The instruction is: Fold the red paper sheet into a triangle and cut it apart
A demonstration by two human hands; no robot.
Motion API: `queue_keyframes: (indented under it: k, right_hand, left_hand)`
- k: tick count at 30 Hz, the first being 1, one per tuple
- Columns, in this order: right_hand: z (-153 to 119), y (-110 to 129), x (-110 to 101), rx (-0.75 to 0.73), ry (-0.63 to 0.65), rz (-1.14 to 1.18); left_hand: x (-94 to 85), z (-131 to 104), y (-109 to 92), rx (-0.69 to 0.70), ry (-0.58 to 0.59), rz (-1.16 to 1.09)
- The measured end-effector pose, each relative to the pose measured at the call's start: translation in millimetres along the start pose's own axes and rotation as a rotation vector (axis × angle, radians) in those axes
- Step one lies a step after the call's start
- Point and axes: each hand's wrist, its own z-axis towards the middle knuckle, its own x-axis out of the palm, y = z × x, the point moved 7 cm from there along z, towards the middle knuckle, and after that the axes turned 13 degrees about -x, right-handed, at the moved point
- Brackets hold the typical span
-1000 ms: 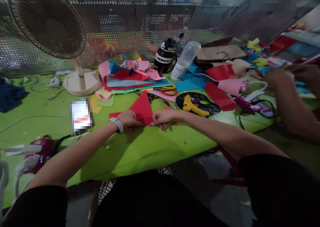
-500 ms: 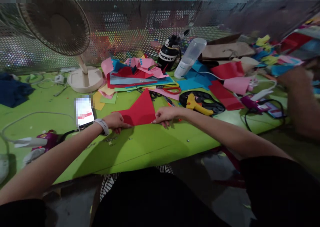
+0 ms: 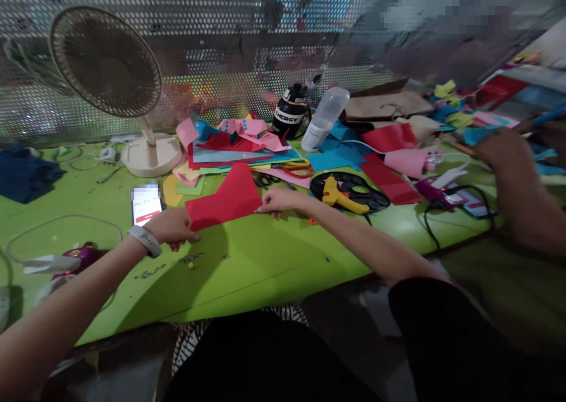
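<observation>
A flat piece of red paper [image 3: 227, 198] with angled edges spans the gap between my hands, over the green table [image 3: 265, 260]. Its lower left corner is pinched by my left hand [image 3: 174, 226], which wears a pale wristband. My right hand [image 3: 275, 203] grips the lower right corner between thumb and fingers. Just left of the paper a lit phone [image 3: 147, 203] lies near my left wrist. Beyond my right forearm, a yellow glue gun [image 3: 342, 197] rests on a black palette-shaped tray [image 3: 380, 200].
A fan [image 3: 150, 154] stands at the back left. Behind the paper are coloured sheets [image 3: 239, 154], scissors [image 3: 298, 167], a black bottle [image 3: 288, 113] and a clear bottle [image 3: 326, 119]. Another person's hand [image 3: 504, 148] is at the right, near a purple device [image 3: 440, 194].
My left hand has moved left along the paper to its left corner, so more red paper shows. My right hand still holds the right corner. The camera view has shifted slightly.
</observation>
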Motion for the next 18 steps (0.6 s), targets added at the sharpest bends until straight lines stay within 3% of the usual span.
queue_keyframes:
  k: [4, 7, 12, 15, 18]
  right_hand:
    - [-11, 1, -5, -0.045, -0.083, 0.009]
    - [-33, -2, -21, -0.036, -0.236, -0.017]
    - [-69, -1, -54, -0.01, -0.493, -0.155]
    - [-81, 3, -68, -0.04, -0.604, -0.273]
    - [-95, -1, -77, -0.016, -0.68, -0.373]
  left_hand:
    - [-21.1, -26, -50, 0.158, -0.46, 0.152]
    - [-9.2, -30, -86, 0.411, -0.619, 0.156]
    - [34.5, -4, -100, 0.634, -0.702, 0.293]
    - [50.3, 7, -95, 0.643, -0.711, 0.297]
    - [54.7, 8, -91, 0.633, -0.738, 0.274]
